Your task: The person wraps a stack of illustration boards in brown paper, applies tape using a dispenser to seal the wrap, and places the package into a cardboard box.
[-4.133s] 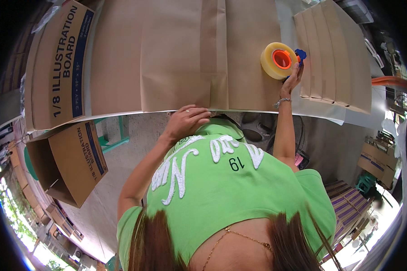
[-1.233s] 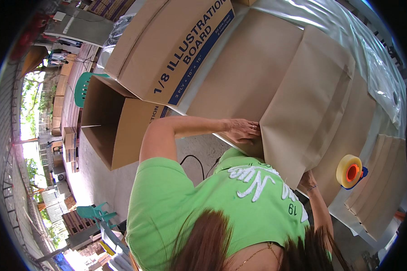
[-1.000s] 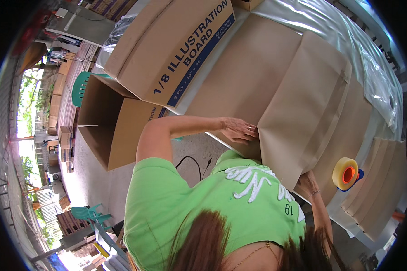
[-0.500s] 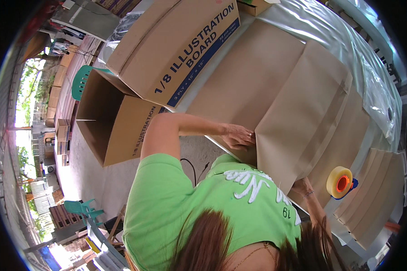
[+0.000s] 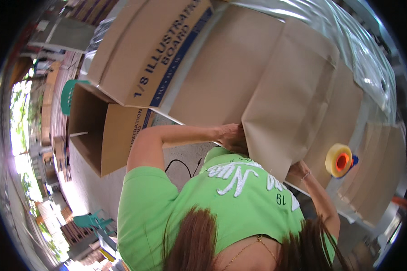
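A large brown cardboard piece [image 5: 294, 90] lies before me on the table, one panel raised in a fold, with a strip of tape along it. My left hand [image 5: 233, 137] is closed at the near left edge of this panel, its fingertips hidden by the cardboard. At the near right corner, my right hand [image 5: 297, 169] grips the edge, its fingers partly out of sight underneath. A clear tape roll with an orange core, on a blue dispenser [image 5: 338, 161], stands to the right of that hand.
A closed printed carton [image 5: 140, 54] stands at the far left of the table. Below it, an open carton [image 5: 108, 135] faces left. Stacked cardboard [image 5: 371, 176] lies at right. Clear plastic [image 5: 371, 86] covers the far right. A black cable [image 5: 181, 165] lies on the floor.
The view has shifted, so the cartons and table appear farther left. My left hand has curled more around the cardboard's edge. My right hand stays at its near corner.
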Demonstrator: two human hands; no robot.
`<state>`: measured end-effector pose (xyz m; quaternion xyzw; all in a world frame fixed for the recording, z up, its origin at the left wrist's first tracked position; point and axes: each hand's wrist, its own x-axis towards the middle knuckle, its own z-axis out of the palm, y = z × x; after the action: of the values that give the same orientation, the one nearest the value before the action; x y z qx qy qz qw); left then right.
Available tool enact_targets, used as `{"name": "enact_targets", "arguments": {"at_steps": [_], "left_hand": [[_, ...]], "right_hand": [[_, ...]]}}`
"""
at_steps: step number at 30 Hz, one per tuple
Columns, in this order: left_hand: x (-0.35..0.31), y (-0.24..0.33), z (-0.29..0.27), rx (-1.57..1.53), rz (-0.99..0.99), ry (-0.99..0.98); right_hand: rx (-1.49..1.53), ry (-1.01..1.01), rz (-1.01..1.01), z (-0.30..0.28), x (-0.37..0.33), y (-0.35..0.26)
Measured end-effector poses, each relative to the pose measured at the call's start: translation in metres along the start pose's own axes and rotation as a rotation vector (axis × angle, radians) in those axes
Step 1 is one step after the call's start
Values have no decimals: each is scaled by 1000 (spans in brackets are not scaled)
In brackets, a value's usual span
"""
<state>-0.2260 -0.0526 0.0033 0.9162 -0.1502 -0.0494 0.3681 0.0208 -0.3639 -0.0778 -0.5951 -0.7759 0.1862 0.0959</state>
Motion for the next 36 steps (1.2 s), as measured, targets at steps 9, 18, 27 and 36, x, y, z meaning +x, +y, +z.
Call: {"name": "enact_targets", "arguments": {"at_steps": [9, 18, 27, 36], "left_hand": [[-1, -26, 6, -46, -55, -196], [-3, -56, 11, 115, 249, -380], [13, -24, -7, 139, 40, -441], [4, -49, 20, 308, 52, -399]], "right_hand": [[214, -236, 172, -36, 21, -14], [189, -154, 76, -33, 21, -12], [198, -10, 77, -27, 23, -17], [100, 276, -119, -19, 38, -16]]}}
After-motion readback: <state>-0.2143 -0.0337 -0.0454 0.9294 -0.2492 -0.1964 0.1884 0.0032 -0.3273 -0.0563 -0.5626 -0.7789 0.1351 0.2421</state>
